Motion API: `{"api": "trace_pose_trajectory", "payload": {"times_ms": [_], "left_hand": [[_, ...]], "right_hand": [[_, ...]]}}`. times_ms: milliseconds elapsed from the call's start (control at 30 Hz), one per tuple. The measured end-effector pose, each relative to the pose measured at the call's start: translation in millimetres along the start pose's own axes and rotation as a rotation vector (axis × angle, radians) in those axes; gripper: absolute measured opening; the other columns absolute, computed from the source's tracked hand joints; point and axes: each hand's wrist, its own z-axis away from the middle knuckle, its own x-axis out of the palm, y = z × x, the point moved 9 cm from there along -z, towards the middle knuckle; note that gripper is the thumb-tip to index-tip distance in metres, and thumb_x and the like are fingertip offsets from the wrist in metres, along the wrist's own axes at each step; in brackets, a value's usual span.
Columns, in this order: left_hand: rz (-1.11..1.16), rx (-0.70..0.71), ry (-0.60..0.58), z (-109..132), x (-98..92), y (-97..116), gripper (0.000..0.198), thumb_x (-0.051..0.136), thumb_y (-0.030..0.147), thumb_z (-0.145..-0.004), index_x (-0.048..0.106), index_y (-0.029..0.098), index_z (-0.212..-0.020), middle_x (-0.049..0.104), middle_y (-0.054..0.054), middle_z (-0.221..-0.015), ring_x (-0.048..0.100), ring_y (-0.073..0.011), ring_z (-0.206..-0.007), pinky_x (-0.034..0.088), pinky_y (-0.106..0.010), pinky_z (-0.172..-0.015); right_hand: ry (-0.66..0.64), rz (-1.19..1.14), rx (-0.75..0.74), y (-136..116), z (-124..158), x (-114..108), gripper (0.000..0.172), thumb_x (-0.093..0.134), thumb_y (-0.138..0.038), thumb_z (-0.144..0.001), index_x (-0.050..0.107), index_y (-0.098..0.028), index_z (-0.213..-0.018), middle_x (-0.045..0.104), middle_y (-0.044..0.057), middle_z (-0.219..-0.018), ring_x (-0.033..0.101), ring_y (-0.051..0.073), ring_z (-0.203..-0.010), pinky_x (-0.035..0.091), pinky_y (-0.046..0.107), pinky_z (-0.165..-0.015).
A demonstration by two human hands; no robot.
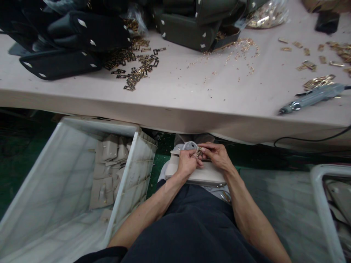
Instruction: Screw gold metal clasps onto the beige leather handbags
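A cream handbag (208,176) lies across my lap. Over its upper edge both hands meet at a small gold metal fitting (198,151). My left hand (188,163) is closed, its fingertips pinching around the fitting from the left. From the other side my right hand (216,155) grips the same piece between thumb and fingers. Exactly how the fitting sits against the bag is hidden by the fingers. Behind the hands shows a round whitish piece (190,145) that I cannot make out.
An electric screwdriver (315,98) lies on the table (175,96), its cord trailing right. Dark bags (90,33), gold-and-black fittings (139,69) and tiny screws (244,51) cover its back. Left, a white crate (139,160) holds beige pieces (102,190); another bin (318,190) stands right.
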Motion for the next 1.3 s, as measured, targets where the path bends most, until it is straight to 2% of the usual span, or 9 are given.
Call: {"api": "trace_pose_trajectory", "payload": {"times_ms": [100,267,533,633,833,967,1133,1200,1300], "left_hand": [[-0.005,0.031,-0.029,0,0.7,3,0.021,0.071,0.03,-0.085,0.075,0.011,-0.078,0.062,-0.002,-0.064,0.055,-0.0085,-0.041,0.056,-0.023,-0.042],[0.006,0.026,-0.044,1,2.4,4,0.03,0.076,0.039,-0.081,0.076,0.01,-0.076,0.06,-0.002,-0.062,0.051,-0.0084,-0.039,0.051,-0.024,-0.038],[0.025,-0.019,-0.073,3,5.0,2,0.028,0.073,0.036,-0.079,0.069,0.01,-0.069,0.058,-0.001,-0.057,0.046,-0.0077,-0.038,0.049,-0.023,-0.036],[0.028,-0.012,-0.058,5,4.2,5,0.027,0.073,0.035,-0.078,0.068,0.01,-0.068,0.058,-0.002,-0.058,0.046,-0.0074,-0.038,0.048,-0.023,-0.037],[0.109,-0.044,-0.035,8,1.7,6,0.021,0.074,0.03,-0.074,0.07,0.009,-0.075,0.058,-0.001,-0.063,0.05,-0.0084,-0.042,0.051,-0.024,-0.039],[0.127,-0.048,-0.032,8,0.9,3,0.023,0.074,0.032,-0.077,0.069,0.01,-0.077,0.058,-0.001,-0.063,0.052,-0.0087,-0.042,0.054,-0.025,-0.041],[0.129,-0.012,-0.008,9,-2.0,2,0.028,0.075,0.038,-0.081,0.068,0.011,-0.079,0.058,0.0,-0.064,0.052,-0.0073,-0.042,0.056,-0.025,-0.045],[0.121,0.008,-0.023,9,-2.2,4,0.027,0.073,0.037,-0.082,0.068,0.011,-0.078,0.06,-0.001,-0.067,0.057,-0.0087,-0.044,0.057,-0.024,-0.046],[0.111,0.004,-0.097,10,1.6,5,0.019,0.07,0.029,-0.083,0.071,0.01,-0.088,0.064,-0.004,-0.079,0.068,-0.013,-0.053,0.061,-0.026,-0.053]], "right_hand": [[-0.156,-0.068,0.099,6,-1,5,0.045,0.078,-0.047,-0.083,0.078,-0.019,-0.118,0.072,0.006,-0.094,0.057,0.011,-0.062,0.05,0.025,-0.061],[-0.203,-0.139,0.164,10,-1,6,0.05,0.083,-0.048,-0.076,0.077,-0.016,-0.114,0.072,0.005,-0.086,0.058,0.012,-0.062,0.05,0.025,-0.061],[-0.192,-0.136,0.135,7,-3,5,0.04,0.085,-0.045,-0.075,0.081,-0.017,-0.103,0.073,0.006,-0.087,0.06,0.013,-0.064,0.051,0.025,-0.061],[-0.19,-0.034,0.049,-2,-4,4,0.036,0.082,-0.045,-0.08,0.082,-0.018,-0.104,0.072,0.007,-0.094,0.063,0.015,-0.072,0.052,0.027,-0.064],[-0.148,0.24,-0.161,-17,1,8,0.037,0.07,-0.043,-0.093,0.077,-0.021,-0.121,0.066,0.004,-0.083,0.059,0.016,-0.071,0.047,0.029,-0.067],[-0.123,0.363,-0.248,-21,6,15,0.036,0.064,-0.042,-0.097,0.075,-0.023,-0.125,0.066,0.004,-0.082,0.059,0.018,-0.074,0.046,0.031,-0.071],[-0.067,0.327,-0.22,-21,7,17,0.039,0.063,-0.044,-0.097,0.074,-0.022,-0.127,0.065,0.004,-0.084,0.058,0.018,-0.077,0.046,0.032,-0.072],[-0.053,0.277,-0.199,-21,7,16,0.038,0.064,-0.045,-0.096,0.076,-0.022,-0.125,0.065,0.005,-0.085,0.059,0.019,-0.079,0.047,0.032,-0.073],[-0.055,0.22,-0.168,-18,5,16,0.036,0.065,-0.044,-0.096,0.077,-0.022,-0.121,0.065,0.005,-0.086,0.06,0.019,-0.08,0.047,0.031,-0.073]]}}
